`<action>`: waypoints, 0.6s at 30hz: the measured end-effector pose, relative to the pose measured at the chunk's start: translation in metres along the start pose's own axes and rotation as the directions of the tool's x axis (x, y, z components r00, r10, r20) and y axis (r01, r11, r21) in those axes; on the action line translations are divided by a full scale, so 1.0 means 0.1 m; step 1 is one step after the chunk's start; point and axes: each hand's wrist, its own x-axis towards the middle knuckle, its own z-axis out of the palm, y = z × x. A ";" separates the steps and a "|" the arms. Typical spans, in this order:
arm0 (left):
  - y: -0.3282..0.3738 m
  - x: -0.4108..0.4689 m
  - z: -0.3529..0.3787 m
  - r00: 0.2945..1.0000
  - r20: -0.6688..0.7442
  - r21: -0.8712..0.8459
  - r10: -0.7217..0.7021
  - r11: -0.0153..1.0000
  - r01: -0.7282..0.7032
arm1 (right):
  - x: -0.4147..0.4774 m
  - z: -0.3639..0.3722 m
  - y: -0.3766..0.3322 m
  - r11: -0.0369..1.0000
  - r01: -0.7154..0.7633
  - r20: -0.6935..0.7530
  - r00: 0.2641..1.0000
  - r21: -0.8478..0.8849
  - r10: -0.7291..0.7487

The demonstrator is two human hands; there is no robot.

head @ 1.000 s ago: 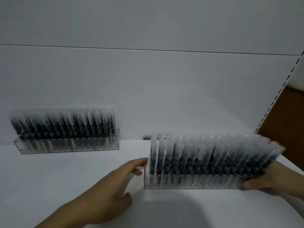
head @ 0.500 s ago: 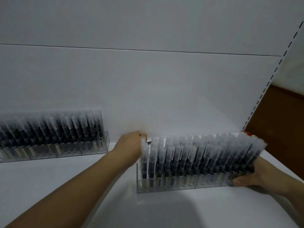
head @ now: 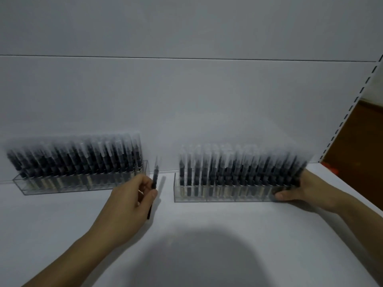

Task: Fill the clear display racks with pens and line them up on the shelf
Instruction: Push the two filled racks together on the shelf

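Two clear display racks full of dark pens with frosted caps stand on the white shelf [head: 62, 220]. The left rack [head: 78, 183] sits against the back wall. The right rack [head: 228, 193] stands a little forward of the wall, and my right hand [head: 300, 189] grips its right end, thumb on the front. My left hand [head: 132, 201] pinches a single loose pen [head: 155, 179], held nearly upright in the gap between the two racks.
A white back panel [head: 186, 100] rises behind the racks. A slotted upright [head: 350, 108] marks the shelf's right end, with a brown surface [head: 364, 146] and a small red thing [head: 332, 169] beyond it. A dark shadow lies on the shelf's front middle.
My left hand reached behind the right rack's left end, then drew back holding a loose pen. The right rack has shifted back towards the wall with my right hand on it.
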 end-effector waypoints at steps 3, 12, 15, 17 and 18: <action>-0.08 -0.06 0.05 0.999 -0.037 -0.081 0.007 0.997 -0.010 | 0.30 0.17 -0.23 0.998 -0.055 0.023 0.998 -0.008 0.056; -0.25 -0.04 0.15 0.993 -0.084 -0.298 -0.082 0.953 0.053 | 0.73 0.58 -0.12 0.998 -0.064 -0.301 0.952 -0.002 0.060; -0.30 -0.03 0.14 0.995 -0.047 -0.433 -0.091 0.899 0.061 | 0.68 0.74 -0.16 0.996 -0.085 -0.402 0.912 0.016 0.085; -0.27 -0.04 0.13 0.994 -0.040 -0.511 -0.098 0.857 0.064 | 0.62 0.86 -0.24 0.998 -0.066 -0.528 0.847 0.010 0.061; -0.25 -0.05 0.13 0.994 -0.048 -0.524 -0.097 0.850 0.057 | 0.59 0.92 -0.30 0.999 -0.035 -0.625 0.780 -0.014 0.019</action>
